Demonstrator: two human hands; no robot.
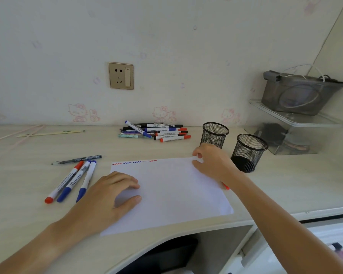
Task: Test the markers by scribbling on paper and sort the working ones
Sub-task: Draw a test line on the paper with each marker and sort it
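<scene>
Both forearms reached in from the near edge of the tabletop (285,186). On it, close to the front edge, lay one white sheet of paper (172,192) with five short scribbles (134,162) along its far edge, red and blue, one of them too faint to tell. The left hand (109,196) rested flat on the sheet's near-left part, fingers relaxed and spread. The right hand (212,163) sat at the sheet's far-right corner with fingers curled; a red marker tip (225,186) showed from under its wrist, but whether the hand gripped that marker could not be told.

Two black mesh cups (214,135) (249,152) stood upright toward the right end of the tabletop, just beyond the right hand; what they held was hard to make out.

At the back edge, against the wall, lay a loose pile of markers (156,131), too overlapped to count. Left of the paper lay three markers (71,180) side by side, one red-capped and two blue-capped, with one dark pen (77,159) just beyond them.

A clear two-tier shelf (297,123) in the far-right corner carried a grey bin (301,93), its contents blurred.
</scene>
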